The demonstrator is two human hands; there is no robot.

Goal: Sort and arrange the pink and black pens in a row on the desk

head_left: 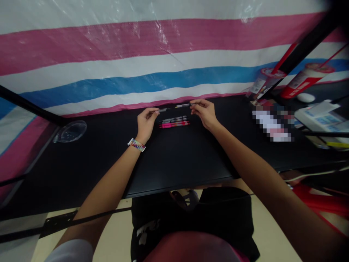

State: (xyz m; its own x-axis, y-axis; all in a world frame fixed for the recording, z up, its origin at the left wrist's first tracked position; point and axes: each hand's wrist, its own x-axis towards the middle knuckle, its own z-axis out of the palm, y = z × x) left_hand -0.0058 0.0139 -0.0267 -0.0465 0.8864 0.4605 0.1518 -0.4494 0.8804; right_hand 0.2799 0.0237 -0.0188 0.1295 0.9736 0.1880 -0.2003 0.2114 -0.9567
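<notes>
Beyond a small group of pens on the black table [174, 156], my left hand [147, 122] pinches the left end of a dark and clear pen [171, 108]. The fingertips of my right hand [203, 111] are closed on its right end, so the pen lies level between both hands. Below it, nearer to me, are dark pens [174, 119] side by side, with pink and red pens [174, 124] along their near edge. A patterned band [136, 145] is around my left wrist.
A clear plastic lid [72, 131] sits at the far left. Two cups with red straws, one clear [265, 82] and one red and white [302, 82], stand at the back right. Papers [325, 116] lie at right. A striped sheet [163, 40] hangs behind.
</notes>
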